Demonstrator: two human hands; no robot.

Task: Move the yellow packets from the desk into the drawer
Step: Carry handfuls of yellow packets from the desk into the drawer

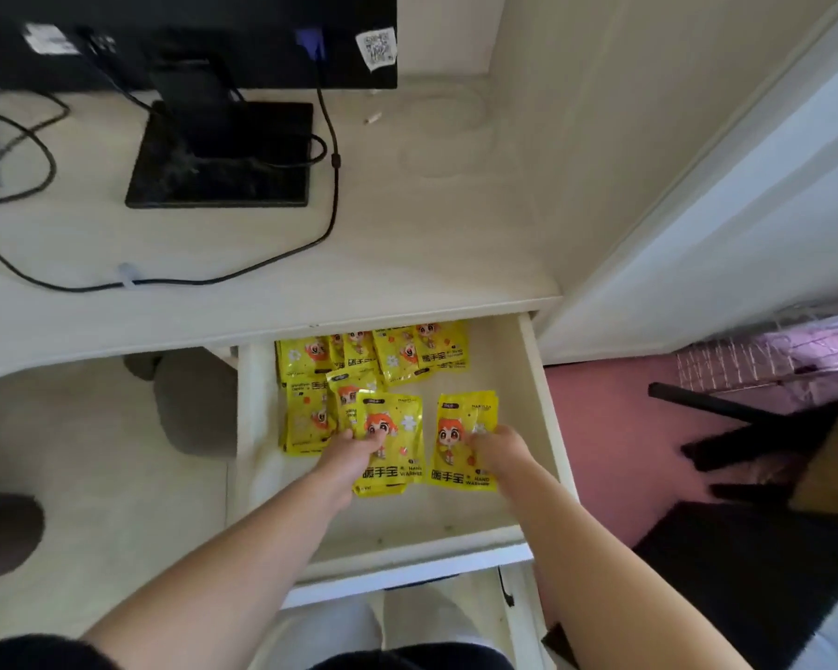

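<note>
Both hands reach into the open drawer point(539, 379), which is pulled out from under the pale surface point(407, 234).

The left hand point(352, 449) holds the left hand-warmer packet point(397, 456). Its fingers point(376, 435) are curled over the packet's left edge and onto the cartoon face printed there, and the packet lies on the drawer floor. The right hand point(499, 449) is on the right hand-warmer packet point(458, 447), just beside the first with a narrow strip of drawer floor between them. The right fingers point(480, 433) overlap this packet's right side. The blur hides whether they grip the packet or only rest on it.

Beyond both sets of fingers, at the back of the drawer and partly under the edge of the surface, is a row of yellow packets point(397, 353), overlapping one another. Outward of the left fingers, a further stack of packets point(306, 413) lies against the drawer's left side, and the held packet partly covers it.

Far beyond the fingers, on the surface, a black monitor base point(218, 162) stands under the monitor point(185, 36). A black cable point(332, 186) loops around the base and runs along the surface. Outward of the right fingers, past the drawer wall, is pink floor point(610, 427).
</note>
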